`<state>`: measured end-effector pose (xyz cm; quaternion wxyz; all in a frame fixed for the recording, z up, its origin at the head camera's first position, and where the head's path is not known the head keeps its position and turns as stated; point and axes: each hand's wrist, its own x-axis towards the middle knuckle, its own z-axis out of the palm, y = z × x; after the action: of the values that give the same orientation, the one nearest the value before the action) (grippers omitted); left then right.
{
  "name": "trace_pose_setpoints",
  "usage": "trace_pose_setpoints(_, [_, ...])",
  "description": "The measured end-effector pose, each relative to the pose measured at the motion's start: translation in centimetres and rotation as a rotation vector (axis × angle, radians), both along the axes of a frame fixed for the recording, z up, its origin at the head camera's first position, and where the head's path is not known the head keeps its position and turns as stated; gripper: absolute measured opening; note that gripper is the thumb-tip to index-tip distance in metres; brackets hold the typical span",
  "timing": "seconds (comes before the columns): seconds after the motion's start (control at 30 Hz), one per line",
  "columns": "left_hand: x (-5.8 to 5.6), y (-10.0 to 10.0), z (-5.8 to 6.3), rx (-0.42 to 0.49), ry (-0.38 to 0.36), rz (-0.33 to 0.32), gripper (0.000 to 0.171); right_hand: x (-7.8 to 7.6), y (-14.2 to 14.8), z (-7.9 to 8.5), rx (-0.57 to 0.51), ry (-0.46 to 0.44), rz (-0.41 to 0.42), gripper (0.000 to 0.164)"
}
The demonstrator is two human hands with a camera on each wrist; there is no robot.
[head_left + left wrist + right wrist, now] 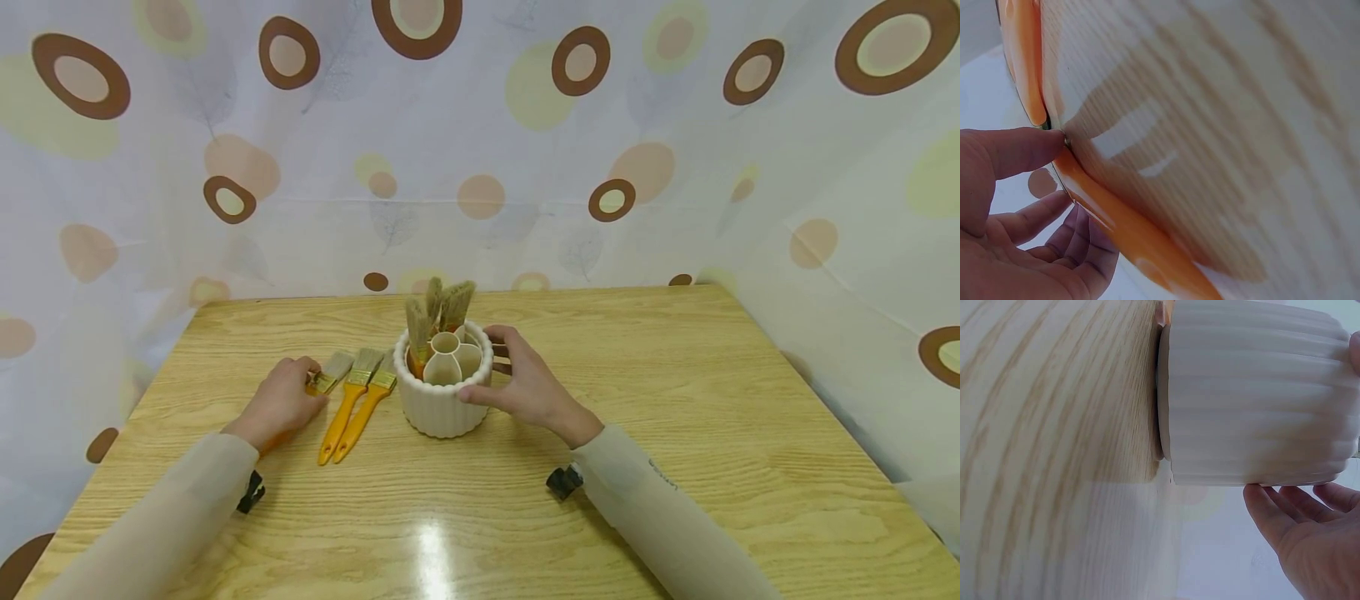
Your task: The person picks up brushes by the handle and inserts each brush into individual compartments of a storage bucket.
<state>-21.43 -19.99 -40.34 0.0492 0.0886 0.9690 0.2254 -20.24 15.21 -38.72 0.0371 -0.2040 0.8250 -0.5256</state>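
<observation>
A paintbrush [336, 367] with an orange handle lies at the left of the table, its pale bristles showing past my left hand [279, 403]. In the left wrist view, the thumb and fingers of that hand [1035, 250] pinch the paintbrush [1129, 228] near the upper end of its handle. My right hand [534, 385] grips the right side of a white ribbed brush holder [442, 414], thumb in front and fingers behind. Fingertips of this hand [1319, 540] touch the holder's wall [1254, 394] in the right wrist view. Several paintbrushes [417, 325] stand bristles up inside it.
Between my left hand and the holder, two more orange-handled paintbrushes [352, 408] lie side by side, bristles away from me. The wooden table [712, 433] ends at a patterned cloth [480, 150] behind. Dark clips [564, 482] stick out at the wrists.
</observation>
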Motion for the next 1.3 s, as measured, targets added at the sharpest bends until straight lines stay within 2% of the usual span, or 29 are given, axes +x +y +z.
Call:
trace_pose_setpoints(0.5, [-0.42, -0.54, -0.38, -0.02, 0.018, 0.006, 0.052, -0.01, -0.02, -0.09, -0.011, -0.012, 0.0, 0.089])
trace_pose_setpoints(0.83, [-0.33, -0.27, 0.0, -0.035, 0.004, 0.011, 0.049, 0.14, -0.01, 0.0, -0.016, -0.026, -0.001, 0.089])
trace_pose_setpoints(1.1, [-0.34, -0.26, -0.14, -0.035, 0.002, 0.003, 0.048, 0.09, 0.02, 0.06, 0.024, -0.009, 0.004, 0.102])
trace_pose_setpoints(1.3, [-0.38, -0.42, -0.27, -0.032, 0.002, 0.003, 0.049, 0.42, -0.03, 0.68, 0.051, -0.018, 0.003, 0.104])
